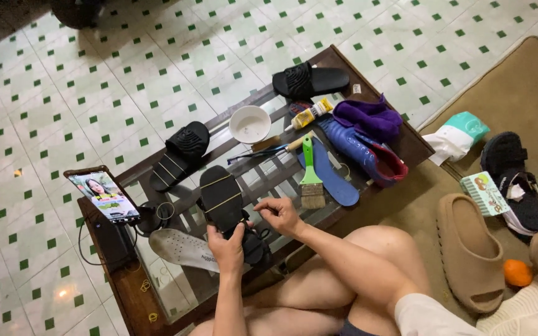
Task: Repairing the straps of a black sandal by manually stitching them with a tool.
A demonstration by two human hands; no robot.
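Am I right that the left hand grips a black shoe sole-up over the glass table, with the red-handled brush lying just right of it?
Not quite: the brush has a green handle, not red, as the head view shows. The rest holds: the left hand grips the black shoe sole-up over the glass table, and the brush lies just to its right.

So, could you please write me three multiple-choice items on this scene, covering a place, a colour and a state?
1. Where does the phone stand?
A. at the table's left end
B. on the rug
C. in the bowl

2. What colour is the brush handle?
A. red
B. green
C. white

3. What is the left hand doing?
A. resting empty
B. gripping the dark shoe
C. lifting the bowl

Answers: 1 A, it is propped at that end; 2 B, the handle is bright green; 3 B, the fingers close around the shoe's lower end.
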